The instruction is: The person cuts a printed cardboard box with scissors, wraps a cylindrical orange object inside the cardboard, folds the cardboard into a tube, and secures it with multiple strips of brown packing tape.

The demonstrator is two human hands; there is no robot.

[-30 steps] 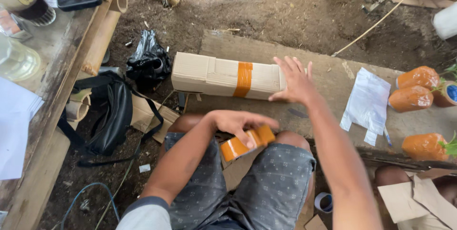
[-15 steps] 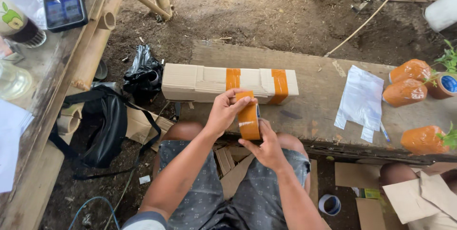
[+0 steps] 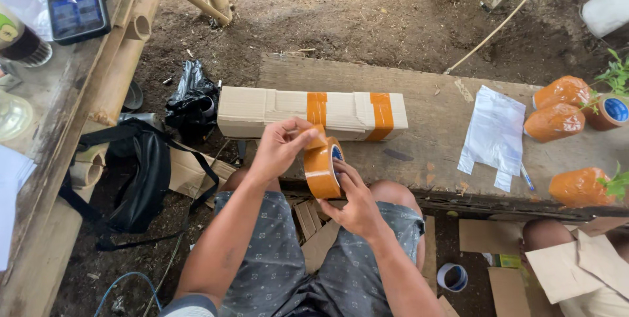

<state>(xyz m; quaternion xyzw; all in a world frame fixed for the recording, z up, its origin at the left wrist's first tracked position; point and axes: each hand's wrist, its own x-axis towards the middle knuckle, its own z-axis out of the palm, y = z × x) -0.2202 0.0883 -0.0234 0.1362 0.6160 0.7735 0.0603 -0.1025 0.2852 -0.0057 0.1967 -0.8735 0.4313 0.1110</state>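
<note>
Tape roll (image 3: 323,167), orange-brown, sits upright between both hands just near of the long cardboard box (image 3: 262,110) on the wooden counter (image 3: 432,153). The right hand (image 3: 354,199) has its grip clamped on the roll from below; the left hand (image 3: 280,150) pinches the loose tape end at the roll's top, fingers together on it. Two orange bands already wrap the box, one at the middle, one toward the right. The left stretch of the box is bare cardboard, so by the look of it the taping is partway done.
</note>
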